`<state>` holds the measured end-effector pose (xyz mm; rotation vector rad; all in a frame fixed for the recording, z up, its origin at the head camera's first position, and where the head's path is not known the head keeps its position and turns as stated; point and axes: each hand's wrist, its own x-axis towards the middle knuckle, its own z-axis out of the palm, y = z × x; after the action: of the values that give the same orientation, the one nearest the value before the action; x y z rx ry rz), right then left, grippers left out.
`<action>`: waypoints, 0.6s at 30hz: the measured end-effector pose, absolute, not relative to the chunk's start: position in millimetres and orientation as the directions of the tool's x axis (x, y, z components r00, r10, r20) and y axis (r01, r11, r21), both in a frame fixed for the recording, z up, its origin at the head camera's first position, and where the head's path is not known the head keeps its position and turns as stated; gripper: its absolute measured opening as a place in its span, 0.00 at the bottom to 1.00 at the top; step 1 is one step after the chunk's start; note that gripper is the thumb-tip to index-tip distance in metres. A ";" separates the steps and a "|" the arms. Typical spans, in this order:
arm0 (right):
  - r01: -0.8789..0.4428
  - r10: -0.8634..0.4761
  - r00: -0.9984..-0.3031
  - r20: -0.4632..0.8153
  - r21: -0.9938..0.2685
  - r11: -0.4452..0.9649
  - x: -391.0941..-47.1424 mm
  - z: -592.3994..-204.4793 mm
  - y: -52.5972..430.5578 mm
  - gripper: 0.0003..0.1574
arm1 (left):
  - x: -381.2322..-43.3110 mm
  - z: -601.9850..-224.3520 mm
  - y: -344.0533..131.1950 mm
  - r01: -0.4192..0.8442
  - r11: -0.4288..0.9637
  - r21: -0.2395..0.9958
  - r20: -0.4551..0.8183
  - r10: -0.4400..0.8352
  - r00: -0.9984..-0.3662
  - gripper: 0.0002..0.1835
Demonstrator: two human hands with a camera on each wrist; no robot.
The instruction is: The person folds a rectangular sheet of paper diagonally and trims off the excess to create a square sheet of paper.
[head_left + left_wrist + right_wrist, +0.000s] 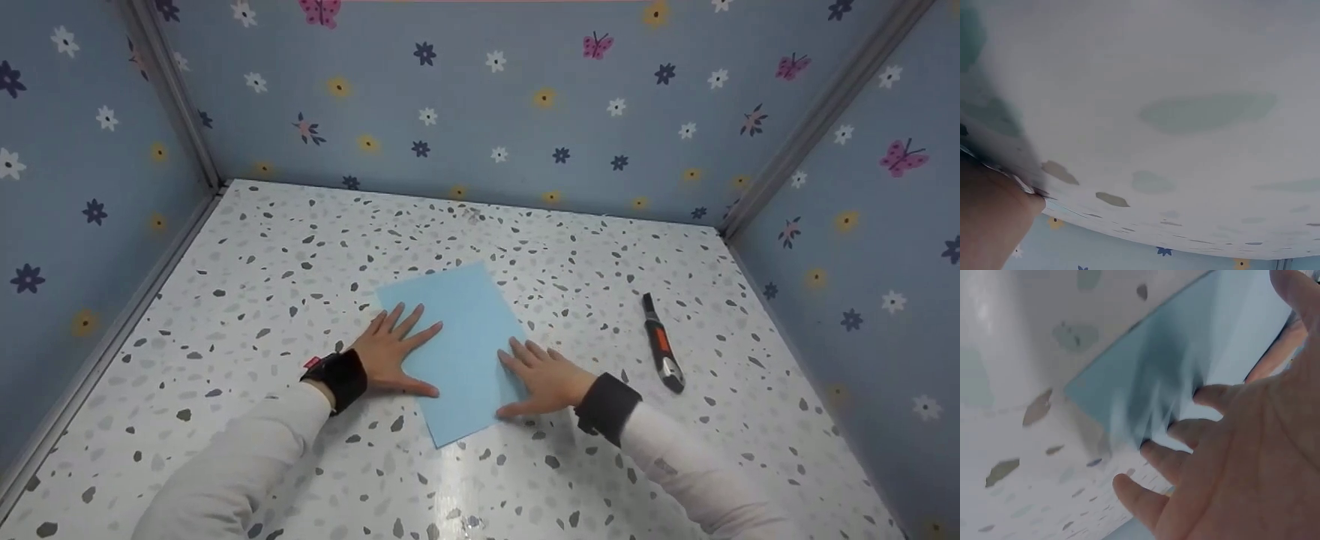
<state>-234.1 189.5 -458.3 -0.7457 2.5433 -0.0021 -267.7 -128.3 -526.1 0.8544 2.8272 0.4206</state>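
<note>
A light blue sheet of paper (465,337) lies slightly turned on the speckled table. My left hand (386,356) rests over its left edge, fingers spread wide and thumb reaching onto the sheet. At the right edge, my right hand (551,381) has its fingers extended, with the tips over the paper. The right wrist view shows the palm (1241,461) held above the table and the fingers close over a corner of the blue paper (1112,394). In the left wrist view only part of the left hand (994,219) shows; its fingers are hidden.
A black and orange utility knife (661,346) lies on the table to the right of the right hand. Speckled white tabletop (300,262) surrounds the paper. Blue flowered panels (487,90) with grey metal edging (176,97) stand at the back and both sides.
</note>
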 end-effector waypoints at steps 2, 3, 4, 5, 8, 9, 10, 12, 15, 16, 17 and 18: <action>-0.494 -0.499 -0.744 -0.444 -0.137 0.858 -231.2 -461.0 187.2 0.63 | -265.5 -521.7 -126.9 0.509 0.800 0.318 -0.082 0.558 -0.826 0.63; -0.484 -0.491 -0.751 -0.441 -0.137 0.864 -230.5 -461.7 186.4 0.62 | -264.6 -519.2 -126.0 0.506 0.801 0.319 -0.088 0.557 -0.826 0.62; -0.476 -0.483 -0.758 -0.437 -0.134 0.869 -230.2 -462.5 186.1 0.61 | -263.9 -516.9 -125.0 0.504 0.802 0.320 -0.093 0.556 -0.826 0.62; -0.469 -0.476 -0.764 -0.436 -0.130 0.873 -230.2 -463.0 186.0 0.61 | -263.2 -514.6 -123.9 0.500 0.805 0.319 -0.100 0.554 -0.827 0.62; -0.459 -0.468 -0.774 -0.427 -0.132 0.879 -230.4 -464.1 186.4 0.60 | -262.0 -509.7 -120.6 0.488 0.815 0.313 -0.114 0.542 -0.832 0.61; -0.459 -0.469 -0.774 -0.425 -0.133 0.878 -230.3 -464.4 186.5 0.60 | -261.7 -509.2 -119.4 0.483 0.818 0.311 -0.115 0.537 -0.836 0.61; -0.460 -0.471 -0.774 -0.424 -0.136 0.878 -230.2 -464.8 186.6 0.60 | -261.4 -509.1 -118.1 0.477 0.822 0.311 -0.115 0.530 -0.840 0.61; -0.462 -0.476 -0.773 -0.420 -0.143 0.875 -230.1 -465.0 186.4 0.60 | -261.1 -510.7 -114.8 0.461 0.831 0.312 -0.110 0.514 -0.851 0.61; -0.456 -0.473 -0.774 -0.422 -0.148 0.878 -230.9 -465.7 186.3 0.61 | -261.3 -515.7 -108.1 0.431 0.849 0.307 -0.106 0.480 -0.871 0.60; -0.452 -0.470 -0.775 -0.422 -0.150 0.880 -231.4 -465.7 186.4 0.61 | -261.4 -517.5 -105.5 0.418 0.857 0.302 -0.107 0.467 -0.878 0.60; -0.446 -0.466 -0.777 -0.423 -0.152 0.882 -232.0 -465.6 186.6 0.61 | -261.3 -519.2 -102.9 0.407 0.862 0.301 -0.104 0.454 -0.885 0.60; -0.439 -0.461 -0.779 -0.425 -0.155 0.885 -232.7 -465.5 186.8 0.61 | -261.2 -520.3 -100.1 0.395 0.871 0.293 -0.106 0.440 -0.892 0.60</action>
<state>-232.7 186.8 -465.5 -0.6563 2.5917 -0.0642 -261.2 -100.1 -520.3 0.6458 2.8736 0.3971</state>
